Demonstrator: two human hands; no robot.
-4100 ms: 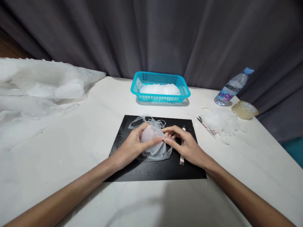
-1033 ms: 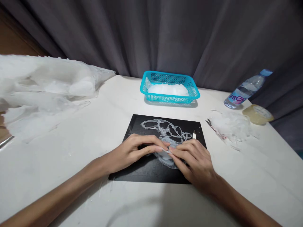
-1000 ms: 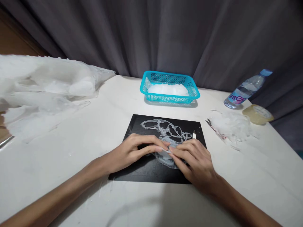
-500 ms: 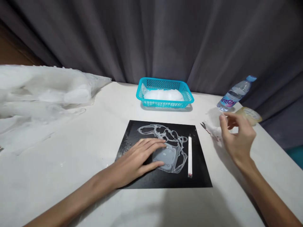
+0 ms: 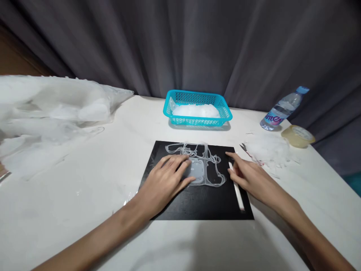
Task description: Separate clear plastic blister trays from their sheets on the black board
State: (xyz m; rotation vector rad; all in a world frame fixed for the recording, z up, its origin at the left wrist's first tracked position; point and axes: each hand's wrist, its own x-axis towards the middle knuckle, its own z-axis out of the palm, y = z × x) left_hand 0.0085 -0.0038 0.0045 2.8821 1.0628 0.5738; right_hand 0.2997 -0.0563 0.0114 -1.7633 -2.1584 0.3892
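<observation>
My left hand point(image 5: 166, 180) lies flat with fingers spread, its fingertips on the left part of a translucent plastic sheet point(image 5: 197, 171) with a grey-blue rectangular middle and thin looping outlines around it. Beneath both is a black mat point(image 5: 191, 205). My right hand point(image 5: 246, 175) hovers over the mat's right edge, thumb and index finger apart. Beside and partly under these fingers is a slim white pen-like tool point(image 5: 238, 194), lying slanted; its upper end is partly covered. I cannot tell whether the fingers touch it.
Behind the mat stands a turquoise basket point(image 5: 201, 121) holding white fluffy material point(image 5: 196, 110). Small scissors point(image 5: 246, 149) lie beside a heap of white scraps point(image 5: 269, 148) at right. Farther back are a water bottle point(image 5: 282, 111) and a tape roll point(image 5: 298, 136). Large plastic bags point(image 5: 56, 101) lie left.
My right hand has come left and down from the white scraps to the white tool, which now lies more slanted and farther right. The plastic sheet has shifted slightly and spread out under my left hand.
</observation>
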